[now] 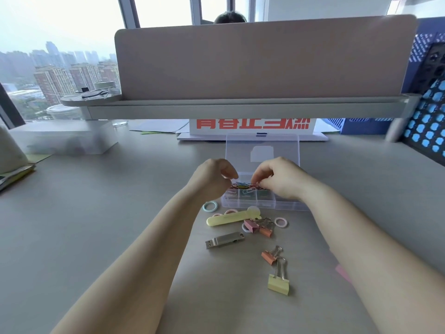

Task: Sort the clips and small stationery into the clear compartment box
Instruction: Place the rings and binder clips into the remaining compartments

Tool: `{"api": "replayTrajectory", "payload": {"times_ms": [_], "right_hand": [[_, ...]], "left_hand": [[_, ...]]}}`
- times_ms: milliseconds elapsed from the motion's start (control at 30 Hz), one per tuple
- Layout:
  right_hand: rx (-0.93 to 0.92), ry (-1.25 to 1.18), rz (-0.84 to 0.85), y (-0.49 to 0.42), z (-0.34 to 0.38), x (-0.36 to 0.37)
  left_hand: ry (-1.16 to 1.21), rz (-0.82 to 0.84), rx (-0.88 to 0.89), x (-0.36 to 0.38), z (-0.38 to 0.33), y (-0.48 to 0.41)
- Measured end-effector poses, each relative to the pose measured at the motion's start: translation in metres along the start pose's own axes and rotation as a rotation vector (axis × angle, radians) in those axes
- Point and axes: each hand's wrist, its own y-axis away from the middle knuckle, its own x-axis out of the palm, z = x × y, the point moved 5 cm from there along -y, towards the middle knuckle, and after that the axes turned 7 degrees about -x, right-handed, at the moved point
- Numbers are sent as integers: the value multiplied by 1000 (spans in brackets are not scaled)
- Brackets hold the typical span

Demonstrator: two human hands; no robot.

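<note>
Right hand (277, 177) pinches tangled coloured wire paper clips (243, 185) above the clear plastic compartment box (284, 206); left hand (214, 174) curled, grip unclear. Tease singles out slowly.

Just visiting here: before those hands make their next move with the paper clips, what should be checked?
1. Lid open: ok, it is raised behind the box.
2. Hands in place: ok, the left hand and right hand meet over the paper clips.
3. Grip on a clip: cannot tell, the curled fingertips hide it.
4. Room in the front compartments: ok, few clips lie there.
5. All sorted: not ok, the yellow binder clip, USB stick and blue ring lie on the desk.
</note>
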Motion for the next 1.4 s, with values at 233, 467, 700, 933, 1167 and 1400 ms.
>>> {"api": "replayTrajectory", "payload": {"times_ms": [233, 467, 700, 933, 1167, 1400], "right_hand": [[-14, 66, -6, 2, 10, 1], [-17, -6, -27, 8, 9, 0], [-10, -74, -47, 11, 6, -3], [-10, -79, -52, 10, 3, -2], [-16, -89, -66, 11, 3, -4], [9, -74, -70, 9, -4, -3]], "left_hand": [[-406, 174, 120, -14, -2, 15], [-621, 221, 195, -10, -5, 27], [-585, 268, 181, -10, -4, 33], [-583, 250, 222, -9, -3, 34], [-392, 301, 164, -4, -1, 30], [-133, -3, 148, -12, 1, 11]]}}
